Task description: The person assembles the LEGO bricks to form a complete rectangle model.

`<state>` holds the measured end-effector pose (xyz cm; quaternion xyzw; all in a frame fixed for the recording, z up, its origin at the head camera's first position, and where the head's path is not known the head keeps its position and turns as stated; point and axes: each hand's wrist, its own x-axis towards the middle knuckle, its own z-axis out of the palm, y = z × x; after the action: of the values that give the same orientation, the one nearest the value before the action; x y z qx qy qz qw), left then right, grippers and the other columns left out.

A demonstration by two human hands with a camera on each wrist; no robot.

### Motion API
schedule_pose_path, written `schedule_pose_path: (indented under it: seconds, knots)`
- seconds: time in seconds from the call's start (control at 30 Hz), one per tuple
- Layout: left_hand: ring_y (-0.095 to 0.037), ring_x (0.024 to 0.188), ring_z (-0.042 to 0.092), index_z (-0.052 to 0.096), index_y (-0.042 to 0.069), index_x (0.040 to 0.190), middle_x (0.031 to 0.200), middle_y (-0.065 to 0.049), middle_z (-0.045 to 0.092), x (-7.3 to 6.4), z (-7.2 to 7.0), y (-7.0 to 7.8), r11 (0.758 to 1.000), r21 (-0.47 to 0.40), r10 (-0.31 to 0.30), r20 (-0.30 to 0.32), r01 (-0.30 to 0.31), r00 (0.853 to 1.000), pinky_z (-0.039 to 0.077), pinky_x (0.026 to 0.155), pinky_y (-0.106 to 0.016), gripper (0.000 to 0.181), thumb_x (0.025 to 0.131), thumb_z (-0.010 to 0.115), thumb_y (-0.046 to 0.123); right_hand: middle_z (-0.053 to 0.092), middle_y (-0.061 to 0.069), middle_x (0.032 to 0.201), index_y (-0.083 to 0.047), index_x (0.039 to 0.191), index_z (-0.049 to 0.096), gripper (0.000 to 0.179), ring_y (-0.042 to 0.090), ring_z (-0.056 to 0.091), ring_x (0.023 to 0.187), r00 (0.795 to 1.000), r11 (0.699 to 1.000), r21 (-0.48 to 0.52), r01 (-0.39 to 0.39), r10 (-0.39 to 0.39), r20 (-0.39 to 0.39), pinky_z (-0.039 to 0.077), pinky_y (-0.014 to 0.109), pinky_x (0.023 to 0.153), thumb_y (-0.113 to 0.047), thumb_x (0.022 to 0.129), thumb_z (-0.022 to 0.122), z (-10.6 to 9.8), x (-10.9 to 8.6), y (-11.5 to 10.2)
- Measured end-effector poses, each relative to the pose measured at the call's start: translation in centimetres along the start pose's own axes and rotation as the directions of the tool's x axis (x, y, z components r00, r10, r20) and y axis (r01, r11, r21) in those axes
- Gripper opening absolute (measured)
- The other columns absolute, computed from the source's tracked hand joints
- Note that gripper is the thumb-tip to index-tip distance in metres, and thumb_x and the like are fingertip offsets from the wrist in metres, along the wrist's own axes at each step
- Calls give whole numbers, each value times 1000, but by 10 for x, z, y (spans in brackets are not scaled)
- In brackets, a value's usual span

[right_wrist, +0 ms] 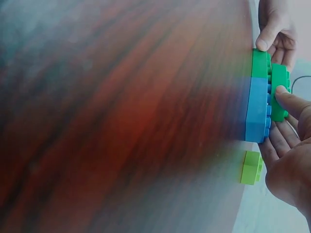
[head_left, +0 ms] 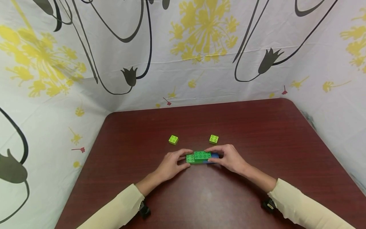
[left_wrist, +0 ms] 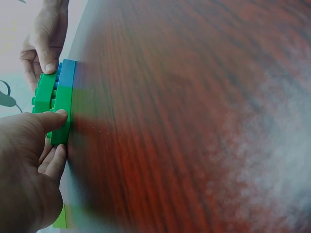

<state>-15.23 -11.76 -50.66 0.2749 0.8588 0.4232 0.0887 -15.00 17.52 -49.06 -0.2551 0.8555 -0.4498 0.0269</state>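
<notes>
In the head view, the person's right grip [head_left: 232, 158] partly hides the blue studded plastic brick [head_left: 214, 156]; the bottom edge cuts off the cream fabric sleeves [head_left: 117, 205] and dark-red wood-grained table [head_left: 206, 203]. The grain blurs in both wrist views.

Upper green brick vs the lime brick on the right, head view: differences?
The upper green brick is a darker green than the lime brick. The upper green brick is oblong; the lime brick squarish. The right hand grips the upper green brick partly above the blue brick; the lime brick sits untouched on the table. Both have studs on top.
</notes>
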Motion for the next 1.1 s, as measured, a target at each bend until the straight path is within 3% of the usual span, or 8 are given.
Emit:
schedule_pose_path:
  seconds: [0.93, 1.1]
  knots:
    - [-14, 127, 66, 64, 15, 144, 144, -2, 66, -1, -1, 3, 1000, 15, -11, 1, 11, 1000, 53, 102, -22, 52, 96, 81, 9, 79, 2, 116, -13, 120, 82, 33, 17, 76, 100, 998, 998, -25, 61, -62, -18, 63, 35, 78, -12, 88, 89, 1, 2, 6]
    - [-14, 126, 67, 63, 13, 145, 144, -2, 66, 0, -3, 6, 1000, 21, -3, 11, 2, 1000, 54, 103, -27, 55, 95, 83, 14, 79, 3, 116, -13, 120, 82, 32, 17, 76, 100, 998, 998, -32, 57, -57, -19, 63, 35, 77, -14, 88, 88, 1, 1, 8]
